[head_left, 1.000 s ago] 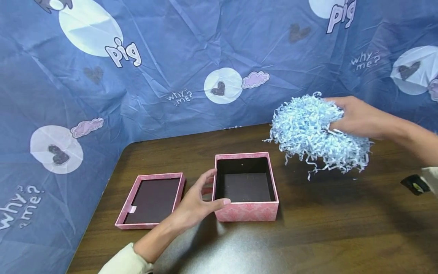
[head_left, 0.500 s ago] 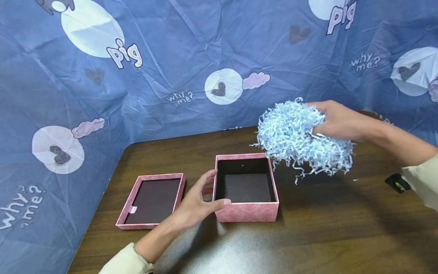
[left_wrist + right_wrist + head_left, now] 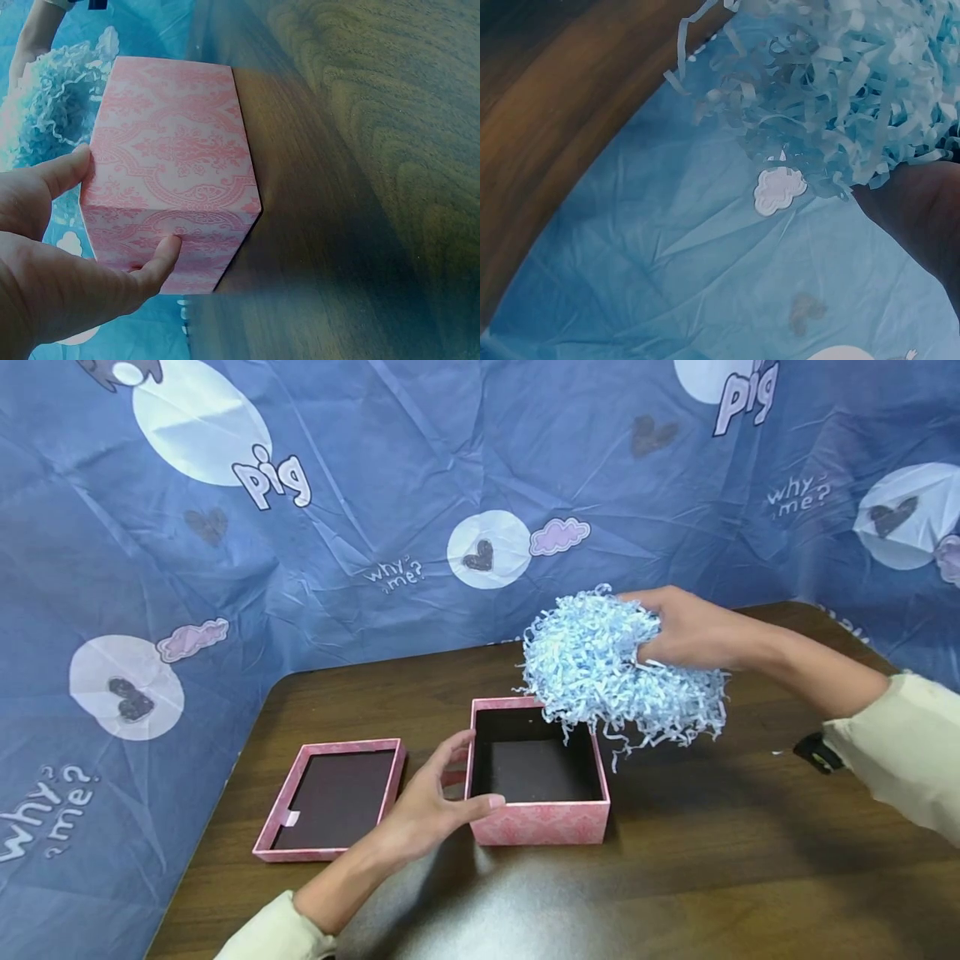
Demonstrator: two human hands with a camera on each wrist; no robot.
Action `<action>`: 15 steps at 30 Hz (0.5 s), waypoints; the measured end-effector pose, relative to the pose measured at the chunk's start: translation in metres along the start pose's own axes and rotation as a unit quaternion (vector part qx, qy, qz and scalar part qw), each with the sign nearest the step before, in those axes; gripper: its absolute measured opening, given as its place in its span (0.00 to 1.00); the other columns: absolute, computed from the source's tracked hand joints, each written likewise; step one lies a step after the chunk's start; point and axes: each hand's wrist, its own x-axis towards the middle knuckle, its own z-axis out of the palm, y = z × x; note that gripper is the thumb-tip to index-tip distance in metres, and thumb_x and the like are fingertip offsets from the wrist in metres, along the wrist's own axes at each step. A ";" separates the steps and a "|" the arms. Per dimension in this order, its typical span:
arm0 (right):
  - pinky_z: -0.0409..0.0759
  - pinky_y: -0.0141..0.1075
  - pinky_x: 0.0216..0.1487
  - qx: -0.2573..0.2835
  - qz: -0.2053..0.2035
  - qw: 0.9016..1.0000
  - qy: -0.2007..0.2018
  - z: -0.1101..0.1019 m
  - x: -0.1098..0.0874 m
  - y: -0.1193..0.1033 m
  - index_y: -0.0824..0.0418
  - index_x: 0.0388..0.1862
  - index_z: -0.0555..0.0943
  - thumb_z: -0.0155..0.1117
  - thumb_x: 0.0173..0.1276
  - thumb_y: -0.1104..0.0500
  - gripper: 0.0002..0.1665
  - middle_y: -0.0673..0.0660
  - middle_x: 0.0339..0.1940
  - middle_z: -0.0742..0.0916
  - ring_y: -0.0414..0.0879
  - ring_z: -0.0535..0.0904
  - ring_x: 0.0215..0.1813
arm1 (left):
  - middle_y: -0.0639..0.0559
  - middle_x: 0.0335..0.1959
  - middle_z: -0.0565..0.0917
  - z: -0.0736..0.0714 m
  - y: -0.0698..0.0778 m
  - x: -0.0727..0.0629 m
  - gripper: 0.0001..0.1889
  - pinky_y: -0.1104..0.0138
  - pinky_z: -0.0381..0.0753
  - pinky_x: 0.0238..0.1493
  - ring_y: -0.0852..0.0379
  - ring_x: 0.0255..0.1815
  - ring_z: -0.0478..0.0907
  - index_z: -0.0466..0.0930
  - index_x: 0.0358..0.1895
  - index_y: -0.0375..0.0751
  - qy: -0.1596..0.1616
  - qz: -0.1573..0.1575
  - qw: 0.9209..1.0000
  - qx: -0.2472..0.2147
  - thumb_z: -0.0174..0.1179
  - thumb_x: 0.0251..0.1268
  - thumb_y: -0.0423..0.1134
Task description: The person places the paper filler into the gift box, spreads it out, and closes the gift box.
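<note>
A pink patterned box [image 3: 536, 824] with a dark inside stands without a lid on the wooden table. My left hand [image 3: 423, 810] holds its left side, the thumb over the front rim and the fingers along the side wall; the left wrist view shows thumb and fingers against the pink box [image 3: 172, 142]. My right hand [image 3: 693, 627] grips a big bundle of light blue shredded paper [image 3: 592, 652] from its right side. The bundle hangs in the air over the box's back right corner. In the right wrist view the shredded paper [image 3: 870, 82] hides most of the fingers.
Left of the box lies a pink-rimmed lid [image 3: 337, 797], dark inside up, with a small pale tab. A blue printed cloth [image 3: 360, 527] hangs behind the table [image 3: 712, 877]. One small paper shred lies on the table at the right.
My right hand has carried the shredded paper left and slightly down, from right of the box to over its back right corner. The left hand and box have stayed put.
</note>
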 end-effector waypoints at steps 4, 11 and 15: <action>0.72 0.39 0.43 0.006 -0.024 1.000 -0.010 0.006 0.006 -0.005 0.58 0.73 0.64 0.58 0.55 0.73 0.44 0.57 0.71 0.71 0.49 0.73 0.47 | 0.39 0.66 0.67 0.000 -0.001 0.000 0.43 0.51 0.75 0.55 0.39 0.62 0.70 0.60 0.72 0.51 0.001 0.001 1.000 0.003 0.73 0.52 0.38; 0.71 0.42 0.52 0.000 -0.027 1.000 -0.015 0.015 0.014 -0.010 0.60 0.73 0.64 0.60 0.53 0.73 0.45 0.59 0.72 0.69 0.48 0.74 0.49 | 0.40 0.66 0.67 0.000 -0.002 0.001 0.43 0.51 0.74 0.56 0.39 0.61 0.70 0.60 0.72 0.52 -0.001 0.004 1.000 0.004 0.73 0.52 0.39; 0.76 0.36 0.33 0.006 -0.027 0.999 -0.031 0.020 0.017 -0.012 0.64 0.74 0.60 0.59 0.53 0.73 0.46 0.62 0.74 0.65 0.40 0.67 0.20 | 0.39 0.66 0.67 0.000 -0.002 0.001 0.43 0.50 0.74 0.56 0.39 0.61 0.70 0.60 0.72 0.52 0.000 0.002 1.000 0.004 0.73 0.52 0.39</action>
